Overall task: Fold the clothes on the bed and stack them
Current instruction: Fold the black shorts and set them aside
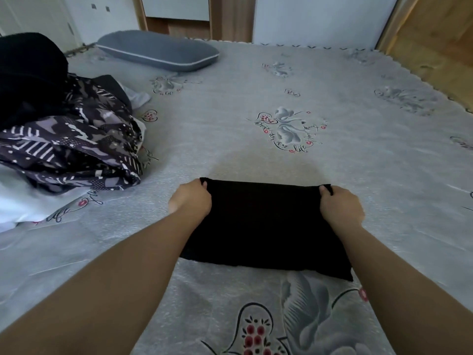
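Hands: two, both bare, reaching forward over the bed (358,149).
Black garment (263,226): one, folded into a flat rectangle, lying near the bed's near edge, roughly midway between its left and right edges.
Left hand (190,199): at the garment's far left corner, fingers curled and clamped on the cloth edge, thumb on top.
Right hand (341,203): at the garment's far right corner, fingers curled and clamped on the cloth, a small tuck of fabric showing above the knuckles.
Garment relative to fingers: far edge stretched straight between the two grips; the rest spread toward the near edge, between the forearms.
Unfolded clothes: one heap at the bed's left edge, holding a patterned dark garment (74,139), a black item (28,73) on top, and white cloth (23,201) beneath; exact count of pieces unclear.
Pillow (158,51): one, grey, by the far left corner.
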